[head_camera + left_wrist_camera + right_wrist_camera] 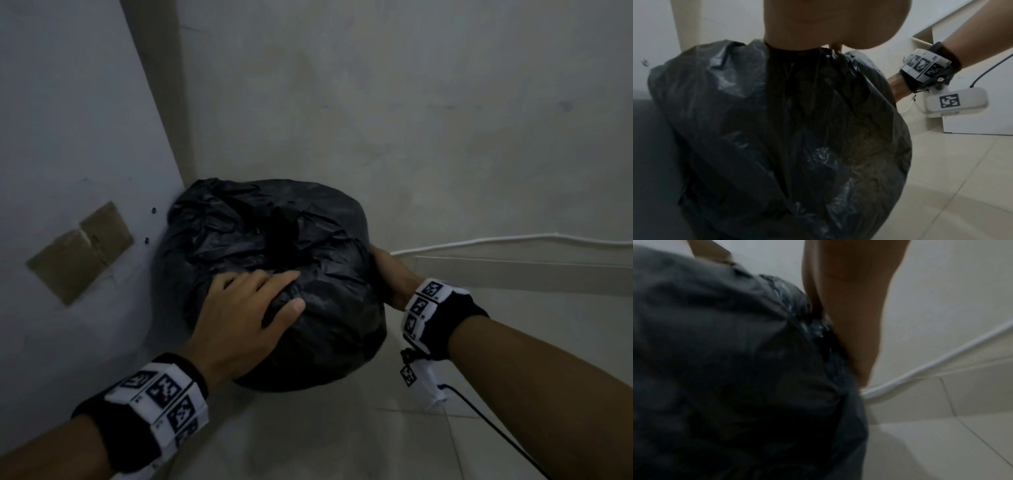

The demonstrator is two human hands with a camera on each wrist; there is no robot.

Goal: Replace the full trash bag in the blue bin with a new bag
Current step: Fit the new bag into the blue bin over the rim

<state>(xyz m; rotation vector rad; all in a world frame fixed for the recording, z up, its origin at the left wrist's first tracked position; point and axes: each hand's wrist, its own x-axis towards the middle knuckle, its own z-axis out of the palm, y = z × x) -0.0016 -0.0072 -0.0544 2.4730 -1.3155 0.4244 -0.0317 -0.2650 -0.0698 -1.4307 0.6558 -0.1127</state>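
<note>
Currently left hand (239, 318) is lying flat, fingers spread, on top of the full black trash bag (274, 274); right hand (390, 274) is cupping its far side, fingers hidden, so grip unclear. Bag is sitting in the wall corner, looking bulky, soft, slick; best taken at the knotted neck (284, 226). Reading no writing, only wristband markers.

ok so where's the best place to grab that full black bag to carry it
Probably the bunched, gathered neck at the top centre of the black bag, taken from above. The body is round, bulging and slick, with no edge to hook. The left hand lies spread on the near top and the right hand presses the right flank, so both only steady it.
</note>
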